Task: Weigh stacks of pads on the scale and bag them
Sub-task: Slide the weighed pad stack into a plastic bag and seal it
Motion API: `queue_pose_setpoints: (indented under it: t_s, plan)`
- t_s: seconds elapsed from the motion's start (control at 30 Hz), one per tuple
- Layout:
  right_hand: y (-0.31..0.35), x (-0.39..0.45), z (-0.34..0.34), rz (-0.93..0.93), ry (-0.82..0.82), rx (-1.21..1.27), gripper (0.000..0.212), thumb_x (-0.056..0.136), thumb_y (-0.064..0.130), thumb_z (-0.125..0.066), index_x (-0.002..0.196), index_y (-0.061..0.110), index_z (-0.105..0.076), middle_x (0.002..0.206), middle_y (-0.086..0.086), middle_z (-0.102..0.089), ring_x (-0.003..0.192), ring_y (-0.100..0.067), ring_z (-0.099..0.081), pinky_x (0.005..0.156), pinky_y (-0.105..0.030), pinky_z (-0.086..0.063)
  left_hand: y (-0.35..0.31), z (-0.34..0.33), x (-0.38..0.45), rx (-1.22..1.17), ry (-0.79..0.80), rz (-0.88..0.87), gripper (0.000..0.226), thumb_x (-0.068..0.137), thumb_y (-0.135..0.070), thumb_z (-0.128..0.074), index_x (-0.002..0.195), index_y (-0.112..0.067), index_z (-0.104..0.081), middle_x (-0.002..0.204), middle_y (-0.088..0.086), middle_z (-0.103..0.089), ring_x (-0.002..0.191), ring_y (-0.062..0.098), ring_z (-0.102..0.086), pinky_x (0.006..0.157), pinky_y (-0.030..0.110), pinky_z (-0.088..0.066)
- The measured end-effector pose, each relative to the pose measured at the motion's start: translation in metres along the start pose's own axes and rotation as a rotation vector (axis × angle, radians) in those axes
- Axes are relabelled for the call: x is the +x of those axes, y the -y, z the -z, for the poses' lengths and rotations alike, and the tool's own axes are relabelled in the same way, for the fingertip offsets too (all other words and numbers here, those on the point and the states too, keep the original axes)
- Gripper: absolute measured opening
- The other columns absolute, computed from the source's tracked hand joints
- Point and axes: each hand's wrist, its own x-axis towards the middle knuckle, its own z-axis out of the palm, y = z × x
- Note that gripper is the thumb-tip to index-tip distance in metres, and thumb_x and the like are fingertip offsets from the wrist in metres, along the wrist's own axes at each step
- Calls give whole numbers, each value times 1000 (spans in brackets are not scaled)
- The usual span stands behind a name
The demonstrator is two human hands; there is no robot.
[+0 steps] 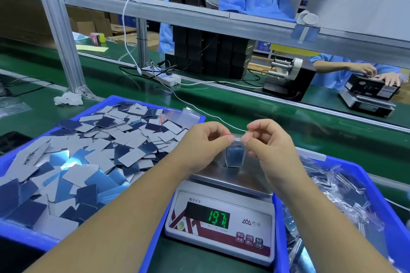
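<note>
A small clear zip bag with a stack of pads inside stands on the steel pan of the scale. My left hand pinches the bag's top edge on the left, and my right hand pinches it on the right. The scale's green display shows digits near 197. To the left, a blue tray is heaped with several loose grey and blue pads. At its far corner lie empty clear bags.
A blue bin at the right holds several filled clear bags. Beyond runs a green conveyor belt with a white power strip, cables and black boxes. Another person's hands work at a second scale far right.
</note>
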Motion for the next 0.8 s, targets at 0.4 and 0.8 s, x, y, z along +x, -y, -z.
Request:
queue_pose_setpoints:
  t_s: [0.4,0.8]
  plan:
    - [1,-1,-2,60,47,-18,23,73,18,-72,93,19,-60,71,8,-67,69,-10,-59,75,-37,-52,7,-2,1,11,4,-111,10,80,-28,-71,82,-18,-71,83,5,-73,80,13,-67,78,30,-57]
    - [7,-1,3,128,17,14,23,69,11,-71,83,21,-56,63,6,-65,62,-6,-58,61,-18,-48,1,2,2,-18,-6,-52,4,79,-29,-75,76,-26,-75,72,-4,-70,70,9,-62,70,23,-51]
